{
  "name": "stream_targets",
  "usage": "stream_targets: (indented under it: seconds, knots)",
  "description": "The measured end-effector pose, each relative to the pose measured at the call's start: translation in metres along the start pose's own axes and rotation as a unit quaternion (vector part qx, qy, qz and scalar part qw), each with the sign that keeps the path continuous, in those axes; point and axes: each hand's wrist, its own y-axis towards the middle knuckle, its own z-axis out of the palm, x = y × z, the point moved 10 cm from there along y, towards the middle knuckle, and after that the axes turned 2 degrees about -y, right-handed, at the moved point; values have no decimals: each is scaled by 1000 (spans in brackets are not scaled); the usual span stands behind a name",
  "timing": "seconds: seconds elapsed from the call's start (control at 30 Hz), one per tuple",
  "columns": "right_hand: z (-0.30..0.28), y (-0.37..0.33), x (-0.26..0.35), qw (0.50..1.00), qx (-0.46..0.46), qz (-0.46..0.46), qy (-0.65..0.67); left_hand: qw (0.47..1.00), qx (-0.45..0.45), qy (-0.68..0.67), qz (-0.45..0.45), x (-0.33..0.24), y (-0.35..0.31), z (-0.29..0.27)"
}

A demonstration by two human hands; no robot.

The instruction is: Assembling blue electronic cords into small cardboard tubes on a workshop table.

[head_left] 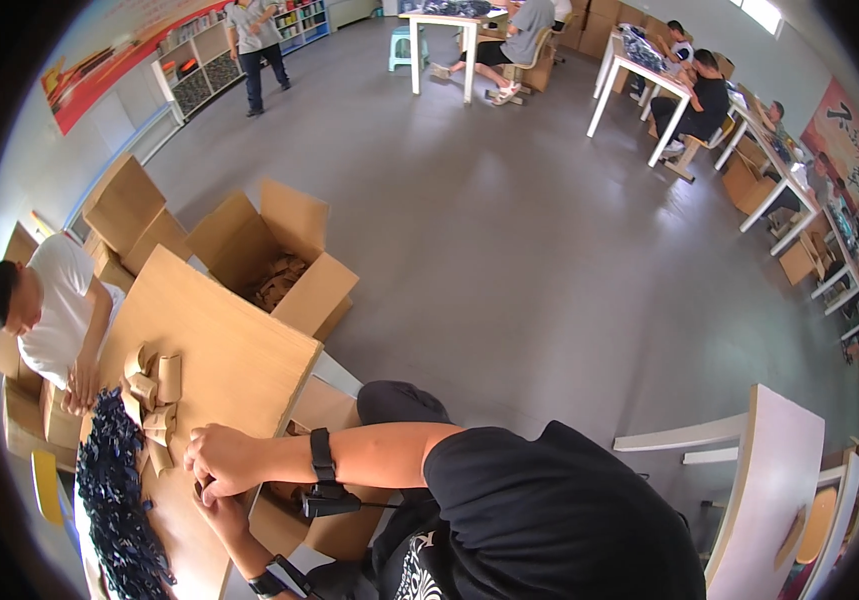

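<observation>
My right hand [219, 460] and my left hand [224, 517] meet over the near edge of the light wood table [224, 320]. The fingers of both are closed together, and what they hold, if anything, is mostly hidden behind them. Just beyond them lies a loose group of folded brown cardboard pieces [169, 378]. To their left stretches a long heap of small, dark blue-black pieces [119, 500]. Each of my wrists carries a dark strap.
Across the table a person in a white shirt [59, 300] works beside the dark heap. An open cardboard box [294, 290] with brown scraps stands past the table; another box [344, 525] sits below my arms. A white table [764, 490] stands at right. Other people sit at far tables.
</observation>
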Motion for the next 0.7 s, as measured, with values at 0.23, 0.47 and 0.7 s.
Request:
stream_targets:
  seconds: [0.23, 0.47, 0.7]
  knots:
    - [-10, 5, 29, 994, 16, -22, -107, 998, 12, 47, 32, -10, 1, -4]
    - [-4, 0, 31, 982, 100, -39, -158, 997, -22, -66, -30, 3, -3, 2]
    - [-26, -12, 70, 961, -30, -200, -189, 996, 31, -78, 11, 10, -8, -13]
